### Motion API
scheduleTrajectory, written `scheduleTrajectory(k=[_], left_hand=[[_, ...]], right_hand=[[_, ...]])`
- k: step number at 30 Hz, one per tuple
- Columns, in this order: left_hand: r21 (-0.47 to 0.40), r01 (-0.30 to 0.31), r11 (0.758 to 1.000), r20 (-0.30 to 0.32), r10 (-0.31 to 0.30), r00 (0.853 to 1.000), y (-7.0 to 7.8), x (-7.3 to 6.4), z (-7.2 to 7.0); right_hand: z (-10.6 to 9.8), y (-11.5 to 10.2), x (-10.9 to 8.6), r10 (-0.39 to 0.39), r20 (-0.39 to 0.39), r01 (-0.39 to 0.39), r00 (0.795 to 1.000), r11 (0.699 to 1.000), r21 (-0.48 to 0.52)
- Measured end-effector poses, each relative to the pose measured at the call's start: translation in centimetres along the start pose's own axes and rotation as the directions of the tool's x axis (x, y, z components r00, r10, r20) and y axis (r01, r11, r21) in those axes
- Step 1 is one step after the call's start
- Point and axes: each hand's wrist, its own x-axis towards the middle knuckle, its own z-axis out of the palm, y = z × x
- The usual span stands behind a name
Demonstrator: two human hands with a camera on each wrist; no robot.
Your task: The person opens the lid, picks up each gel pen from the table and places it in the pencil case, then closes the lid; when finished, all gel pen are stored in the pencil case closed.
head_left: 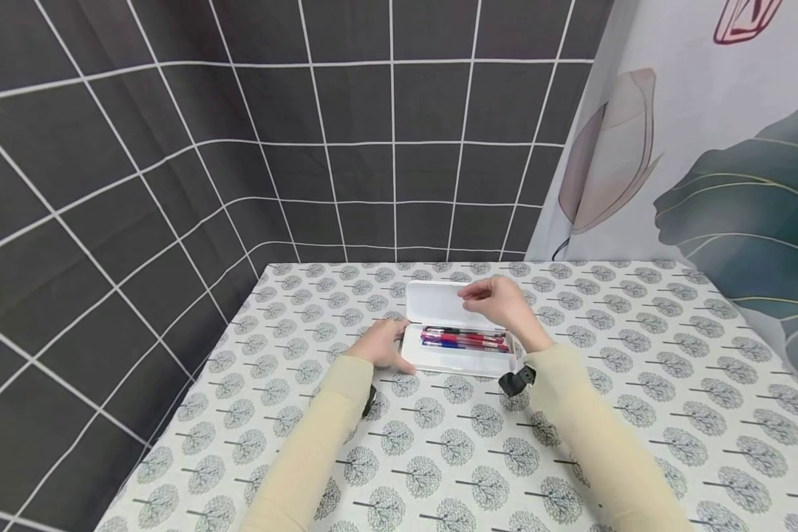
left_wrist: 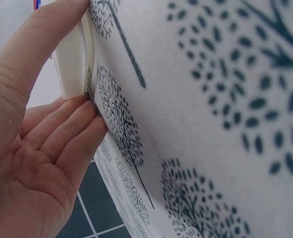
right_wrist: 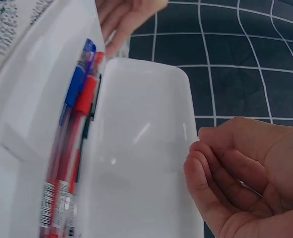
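Observation:
A white plastic pencil case (head_left: 462,360) lies with its lid (head_left: 432,303) raised at the back. Inside the tray are several pens with red, blue and black parts; a blue pen (right_wrist: 76,82) and a red pen (right_wrist: 87,94) lie side by side. My left hand (head_left: 382,344) grips the case's left end, thumb along the front and fingers around the end, as the left wrist view shows. My right hand (head_left: 499,301) is at the lid's outer edge, with curled fingertips (right_wrist: 195,161) on that edge; the exact contact is partly hidden.
A tree-patterned cloth (head_left: 452,451) covers the table. Behind it hangs a dark curtain (head_left: 359,174) with a white grid, and to the right a pale curtain (head_left: 612,148) with leaf prints. Dark wrist devices (head_left: 517,380) sit at both cuffs.

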Motion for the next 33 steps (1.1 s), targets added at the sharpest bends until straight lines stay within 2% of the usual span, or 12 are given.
scheduleTrajectory(k=[10, 16, 22, 33], left_hand=[[0.002, 0.006, 1.0, 0.011, -0.006, 1.0, -0.4, 0.3, 0.4], [0.002, 0.003, 1.0, 0.007, -0.003, 1.0, -0.4, 0.3, 0.4], [-0.009, -0.02, 1.0, 0.004, 0.02, 1.0, -0.3, 0.2, 0.2], [-0.012, -0.002, 1.0, 0.003, 0.002, 1.0, -0.6, 0.4, 0.2]], right_hand=[[-1.3, -1.1, 1.7, -0.012, -0.071, 0.01, 0.997, 0.999, -0.035], [-1.4, -1.2, 2.5, 0.009, -0.092, -0.016, 0.996, 0.997, -0.077], [-1.4, -0.8, 2.8, 0.04, -0.078, -0.048, 0.996, 0.993, -0.106], [-0.8, -0.7, 2.7, 0.006, -0.026, -0.011, 1.0, 0.982, -0.187]])
